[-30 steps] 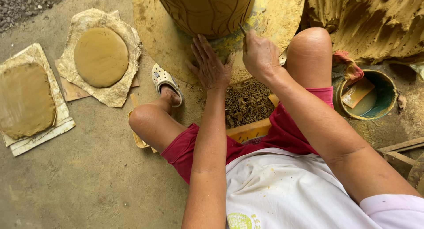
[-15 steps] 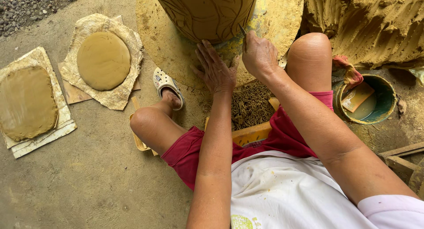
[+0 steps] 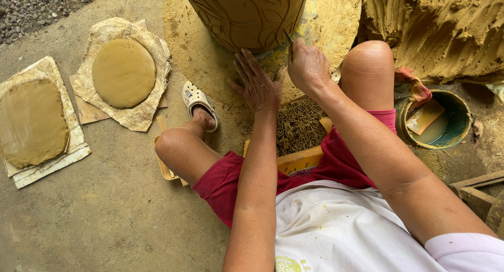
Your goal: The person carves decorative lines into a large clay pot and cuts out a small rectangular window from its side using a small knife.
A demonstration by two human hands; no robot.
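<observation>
A large clay pot with carved curving lines stands on a round clay-smeared wheel at the top of the view. My left hand lies flat with spread fingers against the pot's base and the wheel. Just to its right, my right hand is closed around a thin carving tool whose tip touches the pot's lower wall. Both knees are bent on either side of the wheel.
Two flat clay slabs lie on cloth and boards at the left: a round one and a squarish one. A green bucket with water stands at the right. A clay heap rises behind it. Clay trimmings pile under the wheel.
Both hands stay at the pot's base. The left hand's fingers have shifted slightly on the wheel, and the view has drifted a little.
</observation>
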